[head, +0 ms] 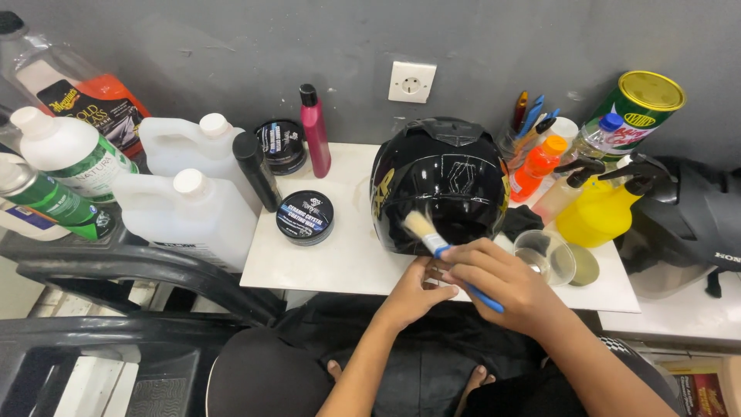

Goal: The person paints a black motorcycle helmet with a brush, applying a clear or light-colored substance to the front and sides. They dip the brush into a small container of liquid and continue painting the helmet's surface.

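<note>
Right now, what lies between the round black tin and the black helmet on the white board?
Nothing: in the head view, only bare white board separates the round black tin from the black helmet.

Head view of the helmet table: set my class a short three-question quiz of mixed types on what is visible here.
1. True or false: the right hand holds a blue-handled brush with its bristles against the black helmet.
2. Which lies nearest the helmet's left side? A) round black tin B) yellow spray bottle C) green can
3. Fill in: the left hand rests at the table edge below the ____.

Key: 1 true; 2 A; 3 helmet
</note>
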